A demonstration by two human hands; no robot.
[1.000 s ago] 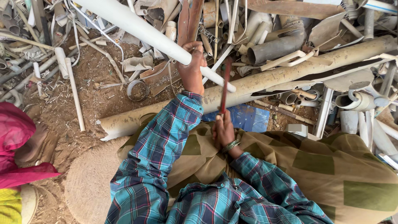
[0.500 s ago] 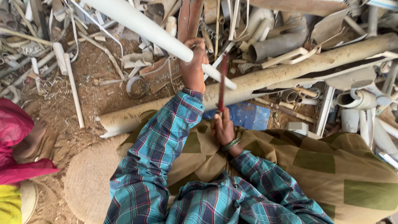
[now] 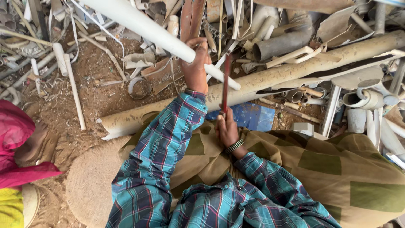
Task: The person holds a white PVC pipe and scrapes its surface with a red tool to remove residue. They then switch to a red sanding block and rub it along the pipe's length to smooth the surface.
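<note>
My left hand (image 3: 195,67) is stretched forward and grips a long white plastic pipe (image 3: 139,26) that slants from the upper left down to the right. The pipe's near end rests on a thick dirty beige pipe (image 3: 270,78) lying across the ground. My right hand (image 3: 227,128), with bangles at the wrist, holds the lower end of a thin reddish-brown rod or blade (image 3: 225,82) that stands upright, its upper part against the white pipe just right of my left hand. Both sleeves are blue-green plaid.
A heap of scrap plastic pipes and fittings (image 3: 291,40) fills the far side. Thin white pipes (image 3: 74,90) lie on the dirt at the left. A blue flat piece (image 3: 253,116) sits by my knee. Another person's foot (image 3: 36,141) and pink cloth show at left.
The reddish rod has shifted slightly along the white pipe with my right hand; my left hand keeps its grip on the pipe. Little else has moved.
</note>
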